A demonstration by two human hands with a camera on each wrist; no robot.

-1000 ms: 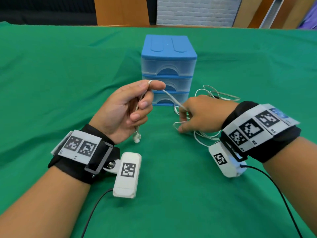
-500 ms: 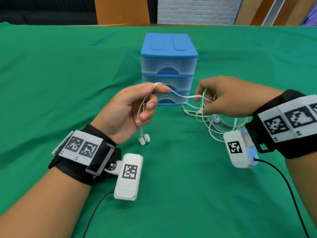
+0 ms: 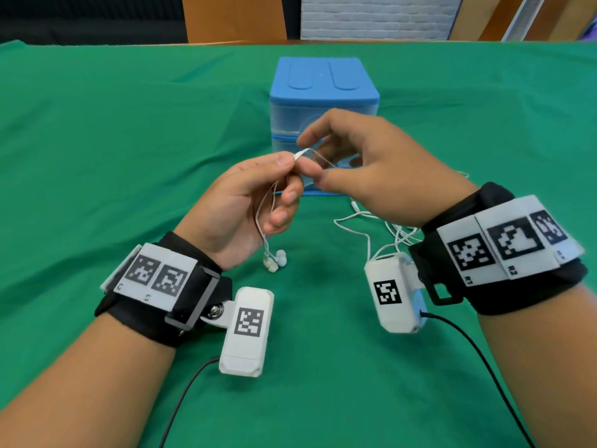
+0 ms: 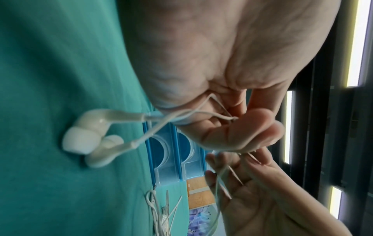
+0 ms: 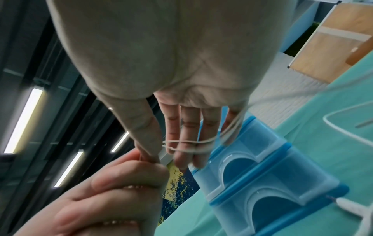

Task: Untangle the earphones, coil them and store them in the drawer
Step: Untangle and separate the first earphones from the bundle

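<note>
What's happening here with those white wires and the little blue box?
A person is sorting out a pair of white earphones. The left hand pinches the cord, with the two earbuds dangling below it just above the green cloth. The right hand has cord looped across its fingers. More cord lies loose on the cloth. The blue drawer box stands behind, drawers closed.

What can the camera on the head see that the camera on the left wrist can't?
Only the head view shows the blue lid of the drawer unit, both wrist straps and the whole green cloth. Only the left wrist view shows the two earbuds close up and the ceiling lights. Both show the left hand pinching the earphone cable, the right hand and the loose cable pile.
</note>
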